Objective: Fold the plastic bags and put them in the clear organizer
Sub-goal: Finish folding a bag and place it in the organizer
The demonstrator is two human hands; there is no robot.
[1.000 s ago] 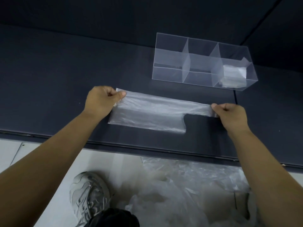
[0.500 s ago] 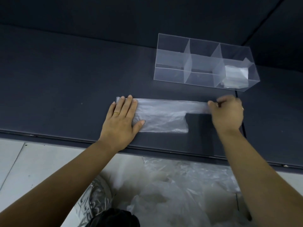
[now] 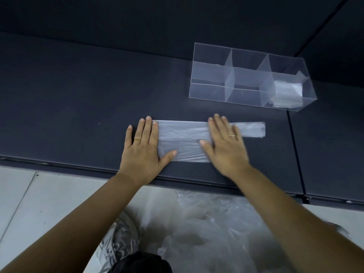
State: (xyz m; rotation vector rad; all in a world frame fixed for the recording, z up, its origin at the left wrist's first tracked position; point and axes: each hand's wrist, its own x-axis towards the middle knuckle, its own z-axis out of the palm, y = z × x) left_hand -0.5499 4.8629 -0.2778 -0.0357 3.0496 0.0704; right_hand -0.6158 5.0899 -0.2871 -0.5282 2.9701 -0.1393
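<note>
The right hand [image 3: 224,146] has released the plastic bag [image 3: 185,138]; now it and the left hand [image 3: 141,152] press it flat, open-palmed, in front of the organizer [image 3: 250,79], likely ready for another fold.

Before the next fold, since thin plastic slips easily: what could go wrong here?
1. The handle strip lies beyond the right hand, unpressed; it may skew the fold.
2. The left hand presses only the left end of the plastic bag; the film might slide on the dark table.
</note>
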